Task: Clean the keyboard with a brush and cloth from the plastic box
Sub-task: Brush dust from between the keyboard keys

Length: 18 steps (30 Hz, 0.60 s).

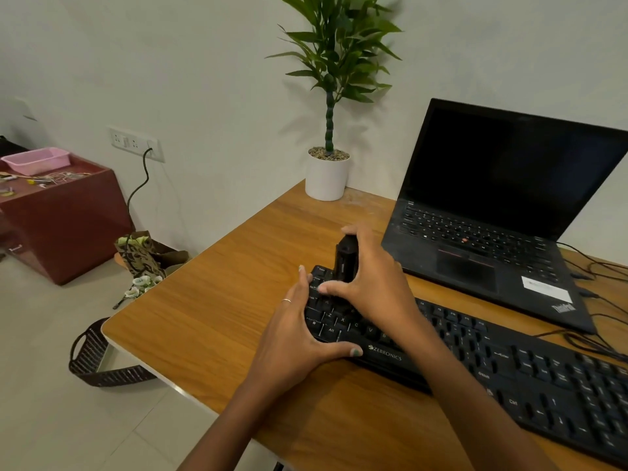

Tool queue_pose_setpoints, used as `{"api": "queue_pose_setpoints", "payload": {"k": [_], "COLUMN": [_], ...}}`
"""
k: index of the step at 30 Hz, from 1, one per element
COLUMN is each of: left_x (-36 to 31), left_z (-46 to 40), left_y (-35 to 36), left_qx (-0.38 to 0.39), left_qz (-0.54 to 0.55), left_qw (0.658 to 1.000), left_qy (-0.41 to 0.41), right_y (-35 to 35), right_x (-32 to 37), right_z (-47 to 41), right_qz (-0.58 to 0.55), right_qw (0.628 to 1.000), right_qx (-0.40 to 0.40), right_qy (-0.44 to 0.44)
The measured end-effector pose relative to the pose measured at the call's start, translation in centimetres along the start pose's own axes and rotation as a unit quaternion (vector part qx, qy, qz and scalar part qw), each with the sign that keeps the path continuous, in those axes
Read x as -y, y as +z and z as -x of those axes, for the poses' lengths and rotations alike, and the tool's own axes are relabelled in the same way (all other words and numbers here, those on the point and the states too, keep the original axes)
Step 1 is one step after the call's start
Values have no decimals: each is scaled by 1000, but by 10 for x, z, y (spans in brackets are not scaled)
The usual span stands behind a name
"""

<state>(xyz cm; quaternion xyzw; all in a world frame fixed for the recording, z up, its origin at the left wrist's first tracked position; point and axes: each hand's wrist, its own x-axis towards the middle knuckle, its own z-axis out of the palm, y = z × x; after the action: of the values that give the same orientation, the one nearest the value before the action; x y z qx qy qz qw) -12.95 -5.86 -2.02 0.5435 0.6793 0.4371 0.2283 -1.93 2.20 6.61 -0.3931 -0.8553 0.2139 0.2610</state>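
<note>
Now, from the head view, the only one I have, my right hand (368,270) has its fingers (331,287) closed around a black brush (346,263), held upright with its lower end down on the top-left keys of the keyboard (475,355). My left hand (295,329) lies flat over the keyboard's left end, fingers spread and not gripping anything, thumb along the front edge near the printed brand name, so it pins the board to the worktop (210,300). The keyboard runs from the middle of the worktop out to the lower right, just in front of the open laptop (492,212). I judge the brush to be light and rigid in the body, with only its working end giving way; that end is hidden behind my hand, so I cannot tell how the bristles sit. A grip low on the body, as now, should give control. The keyboard looks like light, stiff plastic that would slide under sideways strokes, and its keycaps could pop off if levered, so pressing down on the frame edge seems the sound place to hold it. I see no cloth. A pink box (35,160) sits on a cabinet (64,215) well away to the left.
</note>
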Motion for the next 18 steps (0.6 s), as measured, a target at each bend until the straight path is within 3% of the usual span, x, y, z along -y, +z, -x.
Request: {"api": "queue_pose_setpoints", "payload": {"k": [3, 7, 12, 16, 18], "left_x": [0, 0, -1, -2, -2], "left_z": [0, 2, 2, 1, 1], "left_y": [-1, -1, -2, -1, -1], "left_qx": [-2, -2, 1, 1, 0], "left_qz": [10, -3, 6, 3, 11], "left_qw": [1000, 1000, 1000, 1000, 1000], "left_qy": [-3, 1, -2, -2, 0], "right_y": [-7, -2, -14, -1, -2], "right_x": [2, -5, 1, 0, 2], "right_z": [-1, -2, -1, 1, 0], "right_qz": [-58, 33, -72, 1, -44], "right_qw": [993, 999, 989, 1000, 997], "right_qx": [101, -23, 126, 6, 64], "right_qy": [15, 22, 23, 3, -10]}}
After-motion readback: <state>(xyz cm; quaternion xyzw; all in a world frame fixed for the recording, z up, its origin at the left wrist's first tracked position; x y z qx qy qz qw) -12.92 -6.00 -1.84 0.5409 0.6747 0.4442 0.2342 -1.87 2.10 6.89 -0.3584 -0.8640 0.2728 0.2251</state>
